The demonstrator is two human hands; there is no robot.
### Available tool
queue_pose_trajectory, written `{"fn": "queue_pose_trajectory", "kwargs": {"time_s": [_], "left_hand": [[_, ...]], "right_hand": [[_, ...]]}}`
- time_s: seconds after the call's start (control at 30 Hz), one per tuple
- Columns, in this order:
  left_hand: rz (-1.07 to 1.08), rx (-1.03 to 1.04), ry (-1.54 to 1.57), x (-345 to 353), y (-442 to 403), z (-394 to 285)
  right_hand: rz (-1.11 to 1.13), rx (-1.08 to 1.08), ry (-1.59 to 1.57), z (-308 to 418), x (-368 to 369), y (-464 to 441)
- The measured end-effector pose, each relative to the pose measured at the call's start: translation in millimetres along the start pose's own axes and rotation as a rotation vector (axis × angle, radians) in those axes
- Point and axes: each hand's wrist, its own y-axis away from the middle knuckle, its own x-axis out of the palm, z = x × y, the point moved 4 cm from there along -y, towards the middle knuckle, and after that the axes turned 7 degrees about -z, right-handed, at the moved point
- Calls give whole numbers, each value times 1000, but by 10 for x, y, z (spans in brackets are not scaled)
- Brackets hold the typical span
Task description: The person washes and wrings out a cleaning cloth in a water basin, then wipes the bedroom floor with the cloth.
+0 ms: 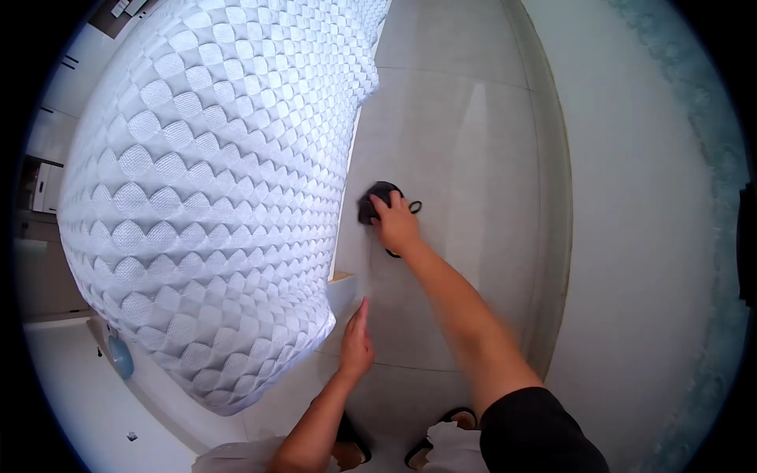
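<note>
My right hand (397, 223) reaches forward and down, its fingers closed on a small black object with a loop (367, 210). The exact kind of this dark thing is not clear; a thin black loop sticks out on its right side. It is beside the long edge of the quilted white bed cover (236, 197), low over the floor. My left hand (357, 347) holds nothing. Its fingers are straight, pointing away from me, just right of the bed's near corner.
Grey tiled floor (449, 158) runs between the bed and the pale wall (631, 197) on the right. My feet in dark sandals (453, 418) stand at the bottom. White cabinets (67, 87) line the far left, and a light-blue object (121, 357) is at lower left.
</note>
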Motion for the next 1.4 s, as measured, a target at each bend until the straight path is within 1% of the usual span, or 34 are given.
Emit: {"fn": "queue_pose_trajectory", "kwargs": {"time_s": [0.03, 0.13, 0.23, 0.33, 0.43, 0.5, 0.6, 0.7, 0.8, 0.9, 0.93, 0.97, 1.03, 1.17, 1.23, 1.33, 1.4], "left_hand": [[-7, 11, -3, -3, -8, -5], [-36, 13, 29, -22, -17, -11], [-17, 4, 37, 31, 7, 11], [-13, -11, 57, 116, 31, 41], [-11, 12, 59, 128, 45, -13], [-9, 11, 54, 115, 39, -55], [-9, 27, 44, 80, 0, -96], [-20, 59, 26, 58, -50, -122], [-17, 51, 6, 40, -47, -92], [0, 28, 19, 29, 32, -85], [2, 24, 28, 28, 54, -88], [4, 23, 26, 39, 87, -73], [11, 29, 21, 71, 114, -48], [-20, 30, -3, 51, 60, -79], [-30, 20, -10, 25, 1, -97], [-36, 16, 33, 14, -48, -98], [-22, 17, 14, 33, -35, -92]], "right_hand": [[56, -28, 20, 116, 86, -93], [146, 24, 103, 242, 151, -229], [250, -225, 160, 256, 225, -195], [342, -460, 261, 443, 363, -26], [457, -623, 352, 675, 470, 281], [466, -612, 288, 656, 473, 400], [455, -535, 208, 497, 367, 513], [439, -552, 187, 242, 99, 642], [581, -572, 197, -16, -151, 665], [316, -307, -120, -50, -91, 528], [251, -295, -108, 85, -16, 484], [260, -324, -49, 230, 74, 478], [424, -491, 192, 552, 251, 525], [405, -393, 56, 403, 367, 696], [411, -339, 13, 183, 172, 887], [606, -598, 51, -35, -86, 1119], [459, -491, -110, -184, -240, 925]]}}
